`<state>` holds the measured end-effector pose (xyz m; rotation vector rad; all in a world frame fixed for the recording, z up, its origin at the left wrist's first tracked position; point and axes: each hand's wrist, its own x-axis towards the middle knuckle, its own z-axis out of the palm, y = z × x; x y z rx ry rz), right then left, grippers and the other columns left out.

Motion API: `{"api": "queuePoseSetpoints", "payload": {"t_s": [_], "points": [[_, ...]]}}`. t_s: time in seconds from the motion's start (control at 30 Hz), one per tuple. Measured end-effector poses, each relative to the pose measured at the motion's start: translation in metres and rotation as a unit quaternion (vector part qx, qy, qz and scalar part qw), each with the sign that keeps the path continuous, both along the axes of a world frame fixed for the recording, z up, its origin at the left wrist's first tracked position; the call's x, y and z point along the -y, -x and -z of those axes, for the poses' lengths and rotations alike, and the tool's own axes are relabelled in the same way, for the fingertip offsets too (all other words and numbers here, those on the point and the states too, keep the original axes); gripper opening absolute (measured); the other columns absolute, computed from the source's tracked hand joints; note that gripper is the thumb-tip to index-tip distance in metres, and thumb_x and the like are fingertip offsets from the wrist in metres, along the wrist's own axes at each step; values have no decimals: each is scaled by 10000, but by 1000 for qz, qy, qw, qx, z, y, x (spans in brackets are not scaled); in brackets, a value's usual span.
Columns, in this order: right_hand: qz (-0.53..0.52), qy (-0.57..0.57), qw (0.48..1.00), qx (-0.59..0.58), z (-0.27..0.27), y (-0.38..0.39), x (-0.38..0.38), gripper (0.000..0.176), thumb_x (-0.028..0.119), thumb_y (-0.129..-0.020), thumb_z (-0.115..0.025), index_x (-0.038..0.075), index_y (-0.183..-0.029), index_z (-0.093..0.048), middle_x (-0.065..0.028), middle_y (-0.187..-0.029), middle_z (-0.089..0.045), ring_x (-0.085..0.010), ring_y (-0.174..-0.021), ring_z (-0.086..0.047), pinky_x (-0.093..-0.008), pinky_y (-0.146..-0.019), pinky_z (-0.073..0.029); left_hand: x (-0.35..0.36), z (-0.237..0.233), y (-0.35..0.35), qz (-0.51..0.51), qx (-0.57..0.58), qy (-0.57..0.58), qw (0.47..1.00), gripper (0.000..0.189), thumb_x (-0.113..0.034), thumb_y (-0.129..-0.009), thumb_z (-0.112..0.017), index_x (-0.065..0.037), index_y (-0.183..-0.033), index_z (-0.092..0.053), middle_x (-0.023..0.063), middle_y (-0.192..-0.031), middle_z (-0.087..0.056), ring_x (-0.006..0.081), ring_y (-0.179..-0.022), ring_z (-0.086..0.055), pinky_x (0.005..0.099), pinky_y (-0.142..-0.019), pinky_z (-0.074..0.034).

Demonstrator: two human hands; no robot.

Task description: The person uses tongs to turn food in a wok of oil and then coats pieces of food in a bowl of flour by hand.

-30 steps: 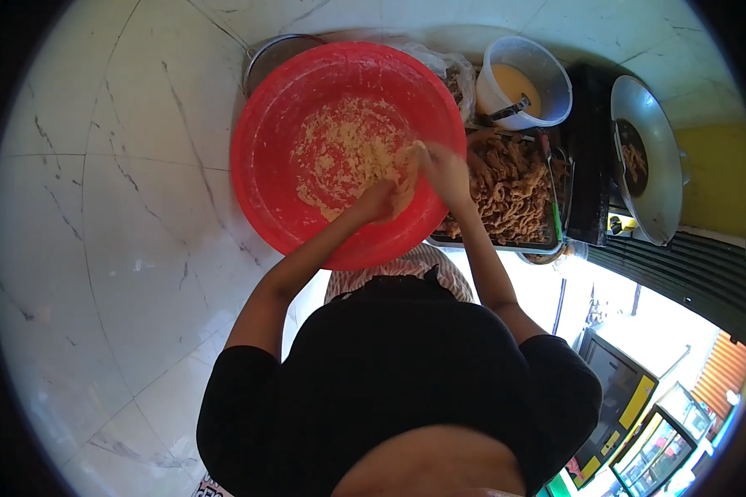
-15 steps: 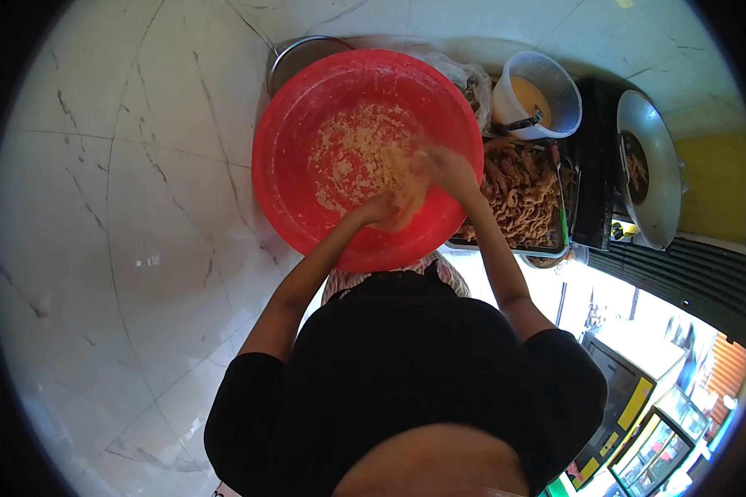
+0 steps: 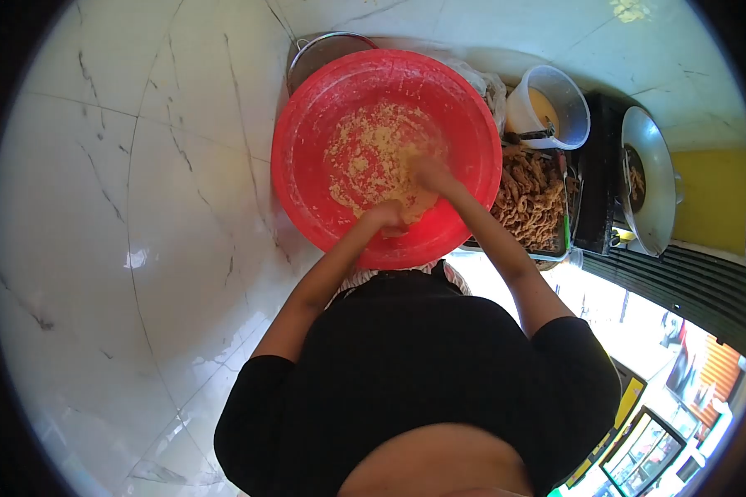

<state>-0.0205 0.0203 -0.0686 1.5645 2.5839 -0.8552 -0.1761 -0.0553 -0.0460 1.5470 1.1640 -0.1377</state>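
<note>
Lying under and just ahead of the fingers, the pale yellow crumbly mixture is spread across the floor of the red basin. The left hand is held at the mixture's near edge, its fingers seemingly curled; whether anything is gripped in them cannot be told. The right hand is blurred, farther forward and just beside the left fingers; neither how far its fingers are spread nor what they hold can be made out.

The mixture is judged to be light, soft and loose, likely to be broken apart by a pinch and better lifted from beneath with cupped fingers. The basin is presumably smooth, slightly flexible plastic, slippery where dusted, and is best grasped by the rim on either side of the fingers.

To the right of the right fingers, the fried strips are heaped, with the translucent bucket set beyond them. No brand or label can be read; on the yellow-edged cabinet, well behind the right fingers, any lettering is too small.
</note>
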Motion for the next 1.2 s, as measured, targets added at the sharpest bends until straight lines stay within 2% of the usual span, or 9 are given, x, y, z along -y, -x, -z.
{"api": "queuePoseSetpoints", "payload": {"t_s": [0.03,0.1,0.37,0.43,0.57,0.63,0.73,1.0,1.2], "points": [[-1,0,1000,2,3,2,-1,249,68,-706,-493,73,-919,-621,-129,-980,-592,-307,-942,-542,-391,-803,-424,-4,0,9,-3,54,191,980,505,-168,-644,-714,103,-982,-454,179,-724,-600,248,-561,-602,351,-521,-484],[-138,-221,958,-119,9,6,-10,223,105,-722,-524,85,-928,-609,-102,-1047,-568,-281,-1012,-508,-368,-824,-412,-4,-9,26,-5,17,133,991,486,-141,-653,-709,79,-1006,-457,156,-719,-599,217,-540,-595,330,-502,-478],[-247,-164,955,11,2,5,-26,247,227,-650,-656,136,-875,-611,-68,-955,-556,-266,-944,-510,-411,-805,-398,24,13,6,-36,116,80,989,476,-133,-659,-699,-15,-1065,-481,147,-781,-598,222,-572,-597,309,-518,-468],[-263,-178,948,35,-8,3,-29,264,264,-629,-681,143,-855,-619,-66,-933,-556,-266,-921,-513,-417,-802,-396,28,20,-7,50,50,-214,974,400,-118,-657,-660,-23,-1016,-510,165,-830,-599,283,-682,-602,348,-600,-469],[-202,-76,965,151,-17,0,-34,313,167,-599,-726,93,-884,-619,-81,-1002,-567,-270,-965,-533,-375,-775,-452,25,21,-19,1,12,-309,951,309,-118,-663,-622,-23,-942,-532,183,-852,-591,334,-786,-585,390,-663,-456],[-174,-80,968,163,-18,-8,-40,316,174,-582,-738,75,-860,-625,-88,-967,-589,-275,-920,-564,-381,-739,-472,5,4,-18,-254,131,-25,958,245,-128,-683,-604,-21,-895,-542,194,-828,-589,337,-787,-586,411,-660,-455],[-88,-42,984,151,-10,-22,-51,322,182,-569,-741,30,-828,-624,-123,-839,-621,-277,-804,-608,-386,-659,-489,-14,17,-5,-92,-68,-374,920,251,-149,-685,-614,-16,-886,-543,202,-763,-584,337,-739,-591,410,-639,-452],[189,4,958,-217,-100,-45,-25,356,186,-615,-715,19,-913,-615,-140,-782,-621,-244,-732,-609,-336,-643,-467,25,4,-32,-62,49,-255,964,222,-130,-667,-617,-16,-844,-547,202,-750,-578,369,-774,-575,420,-666,-450],[202,-93,945,-239,-123,-62,21,316,191,-672,-689,45,-942,-618,-115,-813,-620,-247,-747,-603,-326,-668,-463,-22,171,-13,-332,321,-134,877,245,-190,-711,-601,-14,-866,-530,210,-794,-562,343,-782,-580,408,-635,-460]]}}
